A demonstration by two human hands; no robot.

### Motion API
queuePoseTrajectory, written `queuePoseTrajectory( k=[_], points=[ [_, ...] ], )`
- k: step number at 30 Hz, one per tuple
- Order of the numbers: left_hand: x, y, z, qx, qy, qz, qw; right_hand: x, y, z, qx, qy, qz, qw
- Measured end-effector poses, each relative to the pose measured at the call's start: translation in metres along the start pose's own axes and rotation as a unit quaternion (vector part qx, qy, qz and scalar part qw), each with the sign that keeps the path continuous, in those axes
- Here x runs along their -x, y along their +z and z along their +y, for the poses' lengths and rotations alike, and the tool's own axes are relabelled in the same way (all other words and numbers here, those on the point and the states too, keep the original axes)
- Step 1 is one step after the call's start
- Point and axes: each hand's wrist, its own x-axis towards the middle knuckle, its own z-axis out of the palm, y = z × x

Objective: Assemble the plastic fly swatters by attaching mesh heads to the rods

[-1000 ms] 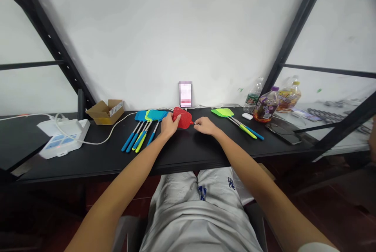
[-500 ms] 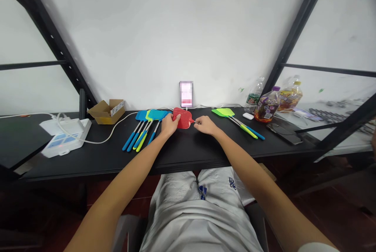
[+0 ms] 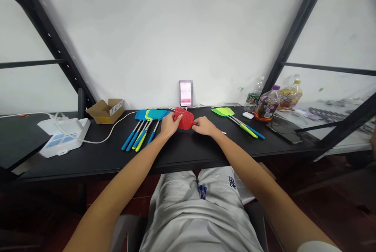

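Note:
A red fly swatter [image 3: 185, 121] is held between my hands above the black table. My left hand [image 3: 170, 124] is closed on the left edge of its mesh head, thumb on top. At the right, my right hand [image 3: 204, 125] grips the swatter's neck, where the head meets the metal rod. My wrist and arm hide most of the rod; a small pale tip [image 3: 224, 132] shows past the arm. Just left of my left hand lie several blue and yellow-green fly swatters [image 3: 143, 126]. A green pair of swatters [image 3: 225, 112] rests to the right.
A phone [image 3: 186, 93] leans on the wall behind. Left stand an open cardboard box [image 3: 107, 113] and a white plastic case [image 3: 66, 138] with cables. On the right are bottles [image 3: 266, 105], a white earbud case [image 3: 248, 115] and a dark phone [image 3: 284, 132].
The red swatter has tilted a little, its right end lower. My right hand has shifted slightly, and a pale tip now shows right of my right wrist.

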Motion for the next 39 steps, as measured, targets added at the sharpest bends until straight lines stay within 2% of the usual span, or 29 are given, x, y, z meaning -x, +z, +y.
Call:
queuePoseTrajectory(
  k=[14, 18, 22, 24, 26, 31, 36, 38, 39],
  points=[
    [0.003, 0.002, 0.003, 0.012, 0.041, -0.026, 0.999, 0.0, -0.001, -0.002, 0.021, 0.036, 0.011, 0.999],
    [-0.001, -0.003, 0.007, -0.021, 0.054, -0.004, 0.998, 0.0, -0.003, -0.003, 0.031, 0.041, 0.059, 0.997],
    [-0.003, -0.002, 0.004, -0.041, 0.024, 0.029, 0.998, 0.0, -0.012, -0.001, 0.024, 0.054, 0.154, 0.986],
    [-0.003, 0.001, 0.0, -0.034, 0.005, 0.01, 0.999, 0.0, -0.017, 0.002, 0.003, 0.057, 0.209, 0.976],
    [-0.002, 0.005, -0.003, -0.021, 0.017, -0.019, 0.999, 0.0, -0.021, 0.006, -0.033, 0.06, 0.266, 0.962],
    [-0.002, 0.011, -0.005, -0.017, 0.121, -0.074, 0.99, -0.003, -0.025, 0.011, -0.183, 0.082, 0.376, 0.905],
    [0.001, 0.01, -0.003, 0.015, 0.144, -0.111, 0.983, -0.009, -0.025, 0.015, -0.31, 0.103, 0.446, 0.833],
    [0.002, 0.009, -0.002, 0.038, 0.138, -0.131, 0.981, -0.011, -0.026, 0.018, -0.325, 0.117, 0.452, 0.822],
    [0.002, 0.009, -0.001, 0.046, 0.134, -0.141, 0.98, -0.011, -0.026, 0.02, -0.317, 0.123, 0.434, 0.834]
  ],
)
